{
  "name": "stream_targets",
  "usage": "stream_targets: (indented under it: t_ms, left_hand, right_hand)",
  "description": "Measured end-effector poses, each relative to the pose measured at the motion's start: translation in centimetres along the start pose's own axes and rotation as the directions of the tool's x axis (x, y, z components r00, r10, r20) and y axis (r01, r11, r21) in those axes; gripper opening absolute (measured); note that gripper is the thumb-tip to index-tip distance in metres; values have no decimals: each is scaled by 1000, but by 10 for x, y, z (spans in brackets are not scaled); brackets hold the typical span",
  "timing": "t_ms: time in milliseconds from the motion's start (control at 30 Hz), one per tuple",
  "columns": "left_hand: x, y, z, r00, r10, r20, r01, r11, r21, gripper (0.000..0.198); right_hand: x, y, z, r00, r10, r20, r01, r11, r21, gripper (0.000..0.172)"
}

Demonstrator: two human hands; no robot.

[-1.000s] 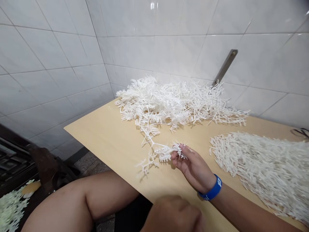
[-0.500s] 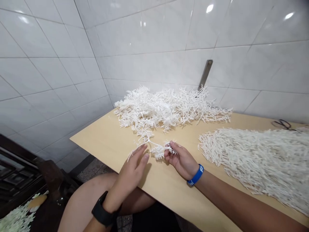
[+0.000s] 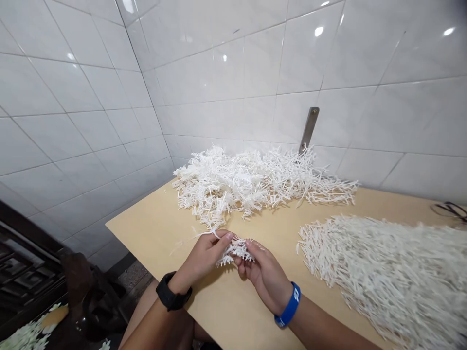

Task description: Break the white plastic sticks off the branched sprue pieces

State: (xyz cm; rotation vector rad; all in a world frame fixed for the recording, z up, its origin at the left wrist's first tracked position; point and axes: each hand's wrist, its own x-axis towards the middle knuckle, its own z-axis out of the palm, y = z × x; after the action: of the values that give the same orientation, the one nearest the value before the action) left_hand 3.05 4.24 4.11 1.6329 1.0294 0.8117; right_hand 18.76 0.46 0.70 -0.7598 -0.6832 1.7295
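Between my two hands, near the front edge of the table, is a white branching sprig (image 3: 233, 252) that looks like plastic. My left hand (image 3: 202, 258), with a black watch on the wrist, pinches its left part between thumb and fingers. The right end sits in the closed fingertips of my right hand (image 3: 269, 274), which has a blue wristband below it. A thin stem sticks out to the left past my left fingers. Just beyond my hands lies a loose heap of similar white sprigs (image 3: 248, 182).
A denser bundle of off-white stems (image 3: 383, 262) covers the right of the tan table (image 3: 142, 223). A metal bracket (image 3: 310, 126) is fixed on the tiled wall behind. A dark looped object (image 3: 450, 210) lies far right. Dark carved furniture (image 3: 29, 253) and pale flower pieces (image 3: 24, 335) are lower left.
My left hand, open beside the sprig before, has moved in and closed on it. My right hand keeps its pinch. The camera view has tilted up slightly.
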Motion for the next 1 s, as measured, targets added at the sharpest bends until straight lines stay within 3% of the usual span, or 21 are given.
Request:
stream_targets:
  t_ms: [100, 200, 300, 400, 533, 667, 767, 867, 1000]
  left_hand:
    - [-3, -7, 2, 998, -15, -60, 15, 1000, -10, 42]
    - [-7, -12, -1, 999, -12, -43, 13, 999, 31, 42]
    - [-11, -13, -2, 994, -10, -106, 17, 997, 72, 41]
    - [-16, -13, 0, 994, -60, -96, 70, 993, 95, 39]
    - [-22, -15, 2, 996, -90, -1, 89, 985, 148, 33]
    - [-25, -18, 2, 996, -82, 37, 76, 988, 134, 30]
    - [-23, -19, 3, 999, -18, 49, 13, 995, 95, 33]
    - [-21, -21, 3, 999, 4, -42, -4, 1000, 14, 38]
    - [-24, -33, -2, 970, -34, -242, 1, 991, -135, 53]
  right_hand:
    - [0, 3, -2, 999, -32, -11, 31, 998, -55, 38]
    - [-1, 3, -5, 993, -112, -26, 101, 960, -262, 37]
    - [-2, 1, -8, 979, -203, -31, 154, 825, -544, 34]
    - [-4, -2, -11, 965, -263, -17, 186, 722, -666, 27]
    - [-6, -7, -11, 976, -218, 33, 181, 709, -681, 26]
    - [-6, -9, -5, 986, -37, 160, 138, 710, -691, 26]
    - [-6, -10, -1, 980, 51, 192, 104, 693, -714, 25]
    - [-6, -11, 0, 982, 70, 176, 69, 731, -679, 29]
    - [-4, -10, -5, 1000, 12, -2, -11, 851, -526, 36]
